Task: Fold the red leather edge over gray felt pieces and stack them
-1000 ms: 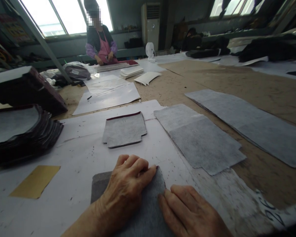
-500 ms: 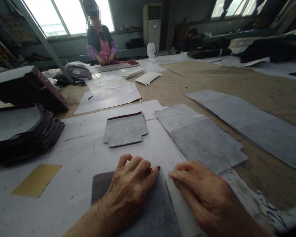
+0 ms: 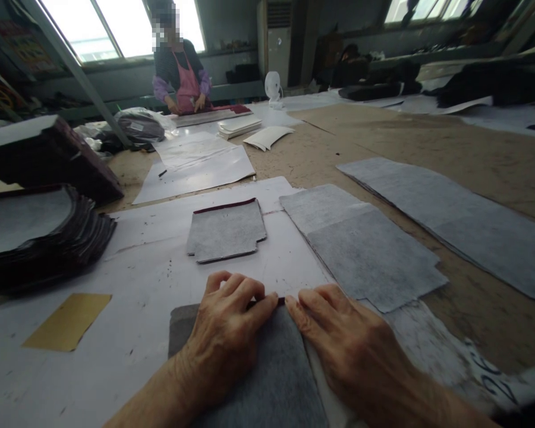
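Note:
A grey fabric piece [image 3: 280, 380] lies on the white paper in front of me, with a narrow dark red fold along its far edge. My left hand [image 3: 227, 339] rests over its left part, closed, thumb and fingers pinching that folded edge. At the far right corner my right hand [image 3: 352, 339] is closed too, its fingertips on the same dark red fold close to my left thumb. Just beyond lies a smaller notched grey piece [image 3: 226, 230] with a dark red strip along its far side. The fingers' undersides are hidden.
Grey fabric pieces [image 3: 361, 244] and a longer stack [image 3: 450, 220] lie to the right. Thick dark stacks [image 3: 31, 220] stand at left, near a tan card [image 3: 69, 321]. Across the table a person in a pink apron [image 3: 187, 83] works beside a small white fan [image 3: 273, 88].
My right hand has moved left onto the fabric's far right corner, beside my left thumb. My left hand stays on the folded edge. The view has shifted slightly.

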Demonstrator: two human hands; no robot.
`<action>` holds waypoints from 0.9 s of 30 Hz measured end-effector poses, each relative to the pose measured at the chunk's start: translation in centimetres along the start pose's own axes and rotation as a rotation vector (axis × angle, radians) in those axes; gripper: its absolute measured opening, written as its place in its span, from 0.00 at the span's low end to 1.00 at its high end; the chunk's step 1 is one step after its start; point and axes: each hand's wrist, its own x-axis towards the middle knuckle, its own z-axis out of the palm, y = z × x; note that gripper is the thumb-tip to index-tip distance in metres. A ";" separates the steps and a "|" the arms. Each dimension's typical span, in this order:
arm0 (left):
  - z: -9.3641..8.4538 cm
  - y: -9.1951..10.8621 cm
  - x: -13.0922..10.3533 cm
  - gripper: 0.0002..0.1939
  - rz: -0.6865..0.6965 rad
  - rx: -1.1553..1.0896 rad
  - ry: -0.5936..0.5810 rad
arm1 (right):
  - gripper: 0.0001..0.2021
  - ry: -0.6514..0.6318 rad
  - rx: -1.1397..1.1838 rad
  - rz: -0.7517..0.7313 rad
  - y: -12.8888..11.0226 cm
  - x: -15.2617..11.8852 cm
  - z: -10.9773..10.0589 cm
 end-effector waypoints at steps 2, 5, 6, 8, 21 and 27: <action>-0.4 -0.3 -0.1 0.13 0.003 0.014 0.003 | 0.17 -0.030 -0.050 -0.013 -0.2 0.1 -0.2; -1.4 -1.0 -0.7 0.13 0.042 0.051 -0.016 | 0.18 -0.043 -0.085 -0.036 -0.2 0.2 -0.3; -1.7 -1.3 -0.9 0.13 0.065 0.045 -0.028 | 0.19 -0.039 -0.084 -0.040 -0.2 0.2 -0.3; -2.1 -1.8 -1.5 0.14 0.110 0.015 -0.056 | 0.20 -0.020 -0.083 -0.050 -0.2 0.1 -0.2; -2.0 -2.3 -1.8 0.14 0.148 -0.007 -0.099 | 0.21 -0.034 0.129 -0.124 0.1 1.4 -0.5; -1.7 -2.4 -1.8 0.14 0.133 -0.015 -0.082 | 0.18 -0.041 0.315 -0.020 2.1 0.5 -0.8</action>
